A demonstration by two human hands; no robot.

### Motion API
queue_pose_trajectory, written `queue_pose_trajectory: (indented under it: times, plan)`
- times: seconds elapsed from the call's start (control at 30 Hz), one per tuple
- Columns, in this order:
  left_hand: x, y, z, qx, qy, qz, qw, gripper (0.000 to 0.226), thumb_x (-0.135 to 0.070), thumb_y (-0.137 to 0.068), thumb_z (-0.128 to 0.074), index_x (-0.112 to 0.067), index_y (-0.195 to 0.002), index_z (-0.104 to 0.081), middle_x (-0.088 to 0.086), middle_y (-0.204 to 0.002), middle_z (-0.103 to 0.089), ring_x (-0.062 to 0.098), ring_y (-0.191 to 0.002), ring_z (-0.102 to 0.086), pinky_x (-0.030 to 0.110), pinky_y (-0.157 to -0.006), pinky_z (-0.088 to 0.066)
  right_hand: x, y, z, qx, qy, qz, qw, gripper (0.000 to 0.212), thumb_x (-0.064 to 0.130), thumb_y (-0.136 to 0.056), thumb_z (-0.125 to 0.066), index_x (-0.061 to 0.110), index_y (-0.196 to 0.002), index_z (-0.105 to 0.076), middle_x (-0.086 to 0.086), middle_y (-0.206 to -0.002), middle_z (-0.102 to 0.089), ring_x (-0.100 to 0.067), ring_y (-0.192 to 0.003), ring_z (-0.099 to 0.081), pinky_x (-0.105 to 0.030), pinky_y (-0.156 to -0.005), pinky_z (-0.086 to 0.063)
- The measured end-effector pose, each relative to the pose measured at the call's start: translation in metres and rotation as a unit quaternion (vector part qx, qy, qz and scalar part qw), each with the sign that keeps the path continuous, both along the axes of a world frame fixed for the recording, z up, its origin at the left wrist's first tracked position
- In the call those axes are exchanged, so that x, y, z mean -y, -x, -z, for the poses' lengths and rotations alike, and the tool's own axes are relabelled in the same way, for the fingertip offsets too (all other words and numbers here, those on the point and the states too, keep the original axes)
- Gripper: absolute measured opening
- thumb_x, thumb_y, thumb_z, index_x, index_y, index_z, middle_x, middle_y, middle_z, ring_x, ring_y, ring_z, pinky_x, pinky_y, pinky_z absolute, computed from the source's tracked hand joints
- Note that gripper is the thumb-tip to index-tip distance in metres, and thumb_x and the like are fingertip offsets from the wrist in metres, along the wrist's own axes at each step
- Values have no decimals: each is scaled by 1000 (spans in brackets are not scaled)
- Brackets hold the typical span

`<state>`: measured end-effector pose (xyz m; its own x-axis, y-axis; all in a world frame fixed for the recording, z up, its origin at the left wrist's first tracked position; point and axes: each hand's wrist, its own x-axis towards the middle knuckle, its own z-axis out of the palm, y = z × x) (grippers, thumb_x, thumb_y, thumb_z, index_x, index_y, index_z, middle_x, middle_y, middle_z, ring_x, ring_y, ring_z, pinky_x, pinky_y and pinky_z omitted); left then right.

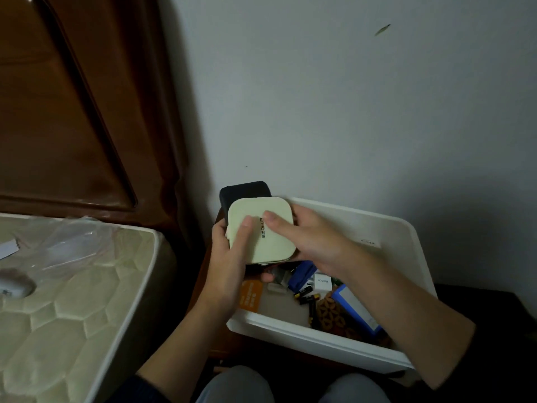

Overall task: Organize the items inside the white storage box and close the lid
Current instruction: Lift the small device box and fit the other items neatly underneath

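Observation:
A pale green square case [270,242] with dark lettering is held above the left end of the open white storage box [316,335]. A black case [241,191] lies stacked behind it. My left hand [229,257] grips both from the left, thumb on the green top. My right hand [308,242] holds the green case from the right, thumb pressed on its top. Inside the box lie an orange card [250,296], batteries [305,296], a small white carton [322,282], a blue-edged packet [357,309] and a brown patterned item [331,315].
A mattress [72,309] with clear plastic wrap [66,242] lies on the left, under a dark wooden headboard [81,106]. A white wall [363,112] stands behind the box. My knees [238,385] are at the bottom edge.

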<state>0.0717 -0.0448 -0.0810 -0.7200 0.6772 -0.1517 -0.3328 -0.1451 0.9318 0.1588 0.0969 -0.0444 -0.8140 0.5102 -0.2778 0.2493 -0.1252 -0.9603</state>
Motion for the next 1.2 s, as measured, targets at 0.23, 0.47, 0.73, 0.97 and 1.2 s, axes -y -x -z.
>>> queue_pose_trajectory:
  times: [0.23,0.47,0.73,0.97,1.2]
  plan:
    - [-6,-7,5,-28,41,-1,999,60,-43,-78,-90,-47,-122,-50,-1,-117,-70,19,-91,-80,41,-56,-63,-12,-14,0,115,-210,-9,971,69,82,-89,-43,32,-136,-41,12,-117,-63,-14,-92,-72,-35,-63,-65]
    - [-12,-10,12,-85,59,-67,992,71,-40,-85,-85,-39,-139,-39,-11,-120,-65,8,-100,-71,17,-58,-59,-92,-78,42,315,-443,100,833,47,30,-99,-62,20,-144,-51,-4,-143,-59,-25,-124,-59,-41,-103,-51]
    - [-10,-6,14,-28,57,-95,993,61,-41,-84,-86,-48,-126,-42,-4,-125,-67,17,-102,-74,29,-59,-62,-97,-81,78,393,-568,26,722,37,26,-94,-68,20,-129,-57,-4,-126,-54,-27,-106,-61,-38,-85,-55]
    - [-11,-4,18,-26,69,-87,993,55,-40,-85,-86,-53,-118,-44,-3,-125,-65,23,-101,-75,37,-59,-63,-99,-70,70,487,-606,-23,628,30,23,-97,-68,18,-125,-57,-7,-127,-58,-26,-114,-59,-34,-79,-49]
    - [-13,-3,19,-6,87,-87,992,68,-36,-90,-82,-39,-143,-40,1,-126,-65,25,-94,-78,39,-58,-62,-98,-92,42,423,-633,64,645,18,32,-94,-71,19,-105,-64,-2,-103,-72,-25,-97,-65,-34,-72,-49]
